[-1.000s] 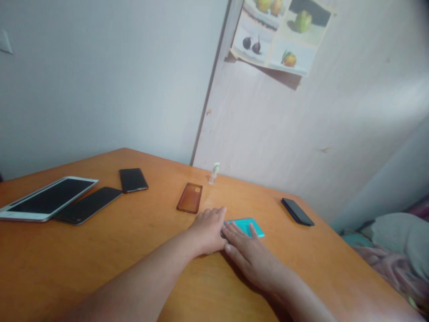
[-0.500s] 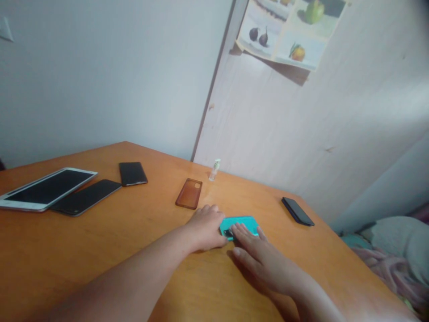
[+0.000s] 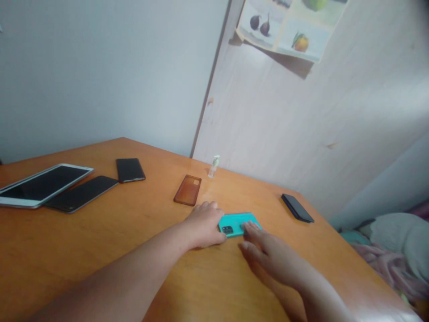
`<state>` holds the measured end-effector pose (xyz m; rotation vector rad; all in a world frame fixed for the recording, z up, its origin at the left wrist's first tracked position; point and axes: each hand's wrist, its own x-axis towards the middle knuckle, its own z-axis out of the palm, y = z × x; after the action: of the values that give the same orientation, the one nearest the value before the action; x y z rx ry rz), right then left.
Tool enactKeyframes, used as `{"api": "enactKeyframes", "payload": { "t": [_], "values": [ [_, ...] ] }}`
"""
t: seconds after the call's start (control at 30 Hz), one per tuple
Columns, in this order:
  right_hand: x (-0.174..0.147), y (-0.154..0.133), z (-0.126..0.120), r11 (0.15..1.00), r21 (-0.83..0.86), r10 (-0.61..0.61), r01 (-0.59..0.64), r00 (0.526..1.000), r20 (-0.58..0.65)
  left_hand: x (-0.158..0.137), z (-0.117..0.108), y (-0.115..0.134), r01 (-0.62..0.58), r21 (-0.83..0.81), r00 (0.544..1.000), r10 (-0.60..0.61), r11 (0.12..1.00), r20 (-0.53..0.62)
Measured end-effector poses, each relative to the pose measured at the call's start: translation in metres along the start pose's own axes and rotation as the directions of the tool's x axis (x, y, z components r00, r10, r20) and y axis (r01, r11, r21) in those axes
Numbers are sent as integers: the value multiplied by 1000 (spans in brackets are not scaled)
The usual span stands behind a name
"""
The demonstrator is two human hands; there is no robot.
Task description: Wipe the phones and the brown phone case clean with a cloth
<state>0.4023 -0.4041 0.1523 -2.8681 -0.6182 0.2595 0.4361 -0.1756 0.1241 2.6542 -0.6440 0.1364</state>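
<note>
From my remote seat, I see the turquoise phone [image 3: 234, 220] back-up on the desk [image 3: 100, 237], nearer than the amber case [image 3: 188, 191], its left end clasped by the left hand [image 3: 205, 226], presumably against sliding, while the right hand [image 3: 268, 248], flat and unclenched, covers its near right part.

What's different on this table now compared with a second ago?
The right hand has slid rightward across the turquoise phone, uncovering the dark camera patch near its left end. Nothing was visibly picked up or let go.

The left hand stays at the phone's left end; the brown case and small bottle are where they were.
</note>
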Motion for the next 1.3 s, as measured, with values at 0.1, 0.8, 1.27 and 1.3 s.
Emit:
{"api": "enactKeyframes", "payload": {
  "t": [0.1, 0.8, 1.27, 1.3],
  "values": [
    [6, 11, 3, 991, -53, 115, -120, 990, -79, 0, 0, 0, 4, 1, 1000, -4, 1000, 2],
    [26, -3, 16, 996, -22, -87, 87, 996, -5, 1, 6, -2, -24, 8, 999, 24, 1000, -31],
    [48, 1, 21, 999, -23, 23, -25, 998, -65, 2, 16, -5, 35, -93, 997, -41, 995, -62],
    [50, 11, 21, 991, -39, 120, -124, 988, -99, 2, 15, -5, 35, -88, 998, -40, 995, -52]
  ]
}}
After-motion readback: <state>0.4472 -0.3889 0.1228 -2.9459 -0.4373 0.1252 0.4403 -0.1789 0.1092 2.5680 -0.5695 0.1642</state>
